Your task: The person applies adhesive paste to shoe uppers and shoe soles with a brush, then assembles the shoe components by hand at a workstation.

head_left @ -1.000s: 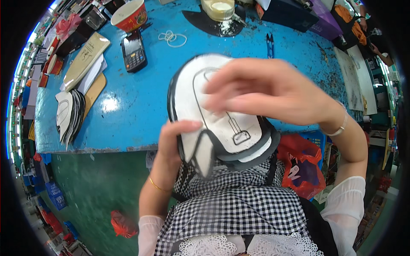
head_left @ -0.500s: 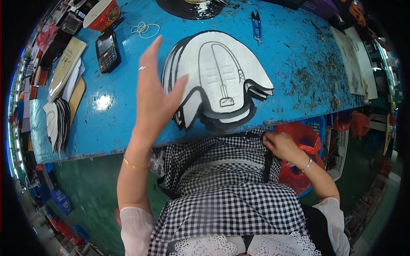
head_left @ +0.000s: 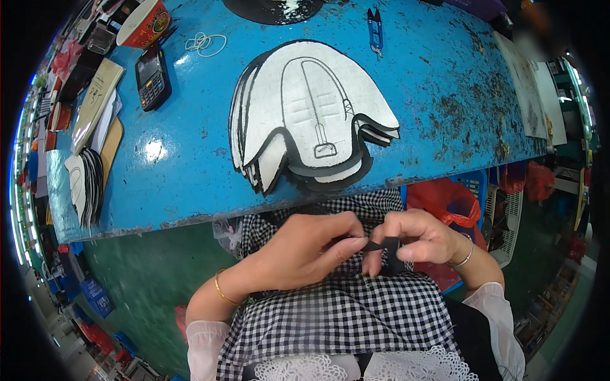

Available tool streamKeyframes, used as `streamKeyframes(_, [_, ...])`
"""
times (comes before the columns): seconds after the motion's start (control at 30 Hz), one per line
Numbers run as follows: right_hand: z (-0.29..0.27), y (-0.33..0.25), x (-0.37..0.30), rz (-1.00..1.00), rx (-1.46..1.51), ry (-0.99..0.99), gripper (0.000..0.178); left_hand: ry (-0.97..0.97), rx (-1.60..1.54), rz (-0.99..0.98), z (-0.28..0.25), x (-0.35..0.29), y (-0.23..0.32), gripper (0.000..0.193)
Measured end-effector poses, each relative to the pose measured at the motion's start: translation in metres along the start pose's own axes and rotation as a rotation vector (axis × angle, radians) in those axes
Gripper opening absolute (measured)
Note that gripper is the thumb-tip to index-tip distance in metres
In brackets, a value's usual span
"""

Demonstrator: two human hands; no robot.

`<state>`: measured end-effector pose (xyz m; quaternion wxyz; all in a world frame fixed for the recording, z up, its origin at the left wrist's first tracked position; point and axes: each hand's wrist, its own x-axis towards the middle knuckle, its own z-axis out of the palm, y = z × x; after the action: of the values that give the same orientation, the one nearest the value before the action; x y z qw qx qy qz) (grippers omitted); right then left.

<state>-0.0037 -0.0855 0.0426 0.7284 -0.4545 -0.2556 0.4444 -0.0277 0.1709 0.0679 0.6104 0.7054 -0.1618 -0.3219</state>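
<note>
Over my lap, just off the table's front edge, both hands have come together on a small black strip (head_left: 392, 255). My left hand (head_left: 305, 251) is closed, pinching one end of it between thumb and forefinger. The fingers of my right hand (head_left: 422, 236) close on the strip's other part. Its full shape is partly hidden by the fingers. Beyond my hands, a stack of white, black-edged shoe upper pieces (head_left: 308, 101) lies on the blue table (head_left: 190, 152), untouched. Stitched lines and a drawn outline show on the top piece.
At the table's left are a smaller stack of pieces (head_left: 77, 184), papers (head_left: 98, 95), a handheld keypad device (head_left: 152, 79), rubber bands (head_left: 206, 44) and a red bowl (head_left: 152, 25). Thread snips (head_left: 375, 32) lie at the far side. A red plastic bag (head_left: 445, 200) hangs below the right edge.
My left hand has left the stack's left side and dropped to my lap, meeting my right hand. The black strip now shows between them. The camera view has shifted slightly.
</note>
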Motion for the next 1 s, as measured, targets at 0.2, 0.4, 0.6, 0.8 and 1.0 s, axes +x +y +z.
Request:
streamKeyframes(0.2, [-0.005,-0.016,0.005,0.199,0.257,0.086,0.01,0.238,-0.234,0.07,-0.02,-0.021,0.006,0.013])
streamKeyframes(0.4, [0.01,-0.018,0.032,-0.081,-0.039,0.237,0.036,0.23,-0.158,0.031,-0.021,-0.026,0.013,0.014])
streamKeyframes(0.6, [0.02,-0.017,0.053,-0.065,-0.46,0.132,0.056,0.374,0.128,0.251,-0.013,-0.024,0.009,0.009])
streamKeyframes(0.8, [0.026,0.002,0.059,-0.256,-0.29,0.31,0.034,0.472,0.561,0.358,-0.011,-0.018,0.016,0.017])
streamKeyframes(1.0, [0.016,-0.002,0.051,-0.256,0.384,0.414,0.01,0.374,0.0,0.129,-0.018,-0.032,0.014,0.007])
